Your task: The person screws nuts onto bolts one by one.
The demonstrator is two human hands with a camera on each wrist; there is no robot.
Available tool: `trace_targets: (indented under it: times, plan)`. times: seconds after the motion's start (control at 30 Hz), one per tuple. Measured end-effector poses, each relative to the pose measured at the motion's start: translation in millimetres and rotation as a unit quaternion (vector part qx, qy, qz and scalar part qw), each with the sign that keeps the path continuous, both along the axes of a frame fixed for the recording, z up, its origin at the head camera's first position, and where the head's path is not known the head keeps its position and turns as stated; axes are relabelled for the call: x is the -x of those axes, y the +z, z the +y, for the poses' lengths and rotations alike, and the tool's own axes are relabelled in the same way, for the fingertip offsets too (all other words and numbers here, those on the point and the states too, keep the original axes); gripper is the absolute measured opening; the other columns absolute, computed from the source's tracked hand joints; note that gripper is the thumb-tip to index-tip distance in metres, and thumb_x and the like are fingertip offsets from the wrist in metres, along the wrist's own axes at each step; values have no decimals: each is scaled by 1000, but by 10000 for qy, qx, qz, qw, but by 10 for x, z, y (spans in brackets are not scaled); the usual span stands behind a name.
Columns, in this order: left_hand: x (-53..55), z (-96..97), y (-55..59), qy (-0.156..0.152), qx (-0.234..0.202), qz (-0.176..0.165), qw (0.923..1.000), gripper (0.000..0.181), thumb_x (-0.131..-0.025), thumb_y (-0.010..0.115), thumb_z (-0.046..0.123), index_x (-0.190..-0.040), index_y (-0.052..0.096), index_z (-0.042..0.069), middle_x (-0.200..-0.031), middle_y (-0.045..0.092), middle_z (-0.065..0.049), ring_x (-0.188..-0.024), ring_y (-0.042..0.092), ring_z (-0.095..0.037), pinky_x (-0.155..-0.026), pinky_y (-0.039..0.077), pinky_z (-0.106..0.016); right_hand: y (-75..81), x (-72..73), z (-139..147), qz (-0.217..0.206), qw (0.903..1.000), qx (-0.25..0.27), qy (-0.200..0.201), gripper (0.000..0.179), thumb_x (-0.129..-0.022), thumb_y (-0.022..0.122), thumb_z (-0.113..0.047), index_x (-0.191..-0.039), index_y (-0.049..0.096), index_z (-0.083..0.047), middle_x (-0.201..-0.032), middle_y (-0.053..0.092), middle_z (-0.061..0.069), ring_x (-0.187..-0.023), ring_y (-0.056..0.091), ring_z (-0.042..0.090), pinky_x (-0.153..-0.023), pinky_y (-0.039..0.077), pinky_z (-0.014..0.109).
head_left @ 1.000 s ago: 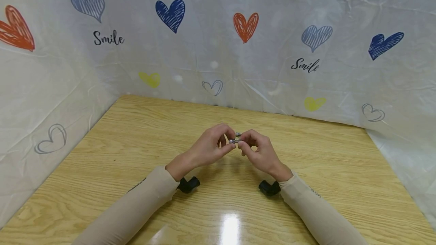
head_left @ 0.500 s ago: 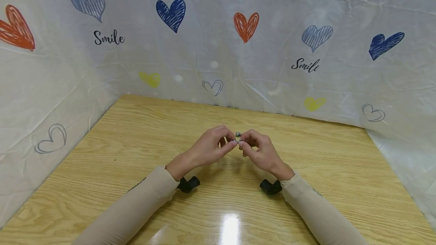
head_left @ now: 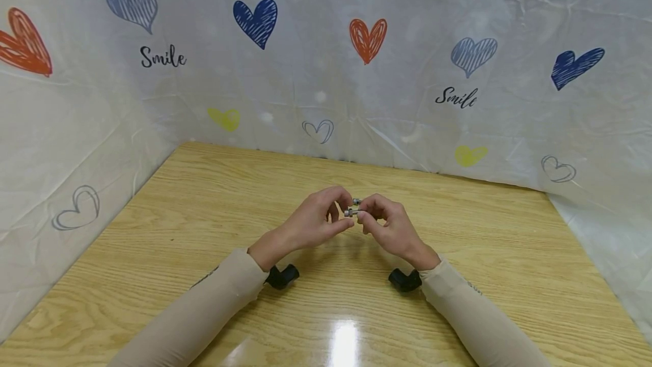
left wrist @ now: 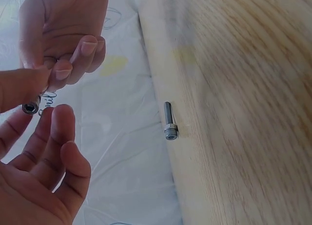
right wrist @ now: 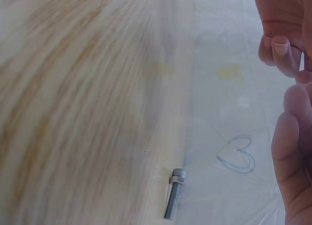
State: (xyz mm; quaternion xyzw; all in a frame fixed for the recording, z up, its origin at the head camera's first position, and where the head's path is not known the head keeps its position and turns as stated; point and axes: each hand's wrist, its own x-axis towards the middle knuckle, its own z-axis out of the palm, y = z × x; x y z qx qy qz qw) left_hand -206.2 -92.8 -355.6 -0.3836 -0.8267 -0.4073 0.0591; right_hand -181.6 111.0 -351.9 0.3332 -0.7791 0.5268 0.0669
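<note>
Near the middle of the head view, my right hand [head_left: 392,228] pinches the threaded shank of a bolt [head_left: 348,212] between thumb and index finger. The bolt points leftward, its socket head [left wrist: 30,108] showing below my left thumb in the left wrist view, with a nut close behind the head. My left hand [head_left: 318,217] is spread around the head end, thumb below and index finger above, with a gap between them. A second bolt [left wrist: 169,121] with a nut near its head lies on the table behind the hands. In the right wrist view the held bolt is hidden.
The wooden table [head_left: 214,197] reaches back to a whitish sheet [head_left: 305,84] printed with hearts and "Smile". The sheet also runs along the left and right sides. Black wrist-worn pieces [head_left: 282,277] hang below both sleeves, close over the table.
Half a second ago my left thumb and index finger closed over the bolt's head; now they have parted and the head shows again. My right hand has kept its pinch and barely moved.
</note>
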Motion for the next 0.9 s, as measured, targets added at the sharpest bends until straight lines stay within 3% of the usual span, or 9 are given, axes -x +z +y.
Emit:
trace_targets:
  times: [0.33,0.6,0.9]
  plan:
    - [8,5,-25,-10,-10,134,9999,19,-87,70,7,-98,55,12,-92,55,2,-70,54,-9,-62,48,-24,4,-7,-4,82,10000,-18,-31,5,-94,54,5,-93,59,3,-72,60,5,-59,59,33,-55,49,30]
    - [9,4,-28,68,60,-18,10000,9,-92,66,15,-97,58,13,-92,56,3,-72,53,-10,-64,49,-26,4,-4,1,119,9999,-26,-50,5,-94,54,4,-93,59,3,-74,60,4,-59,58,14,-56,50,31]
    - [4,9,-33,119,174,-80,9997,5,-95,61,18,-97,61,13,-93,56,3,-75,53,-10,-66,49,-26,-6,7,3,185,9998,10,-6,7,-94,53,5,-93,59,2,-74,60,5,-59,58,13,-57,51,31]
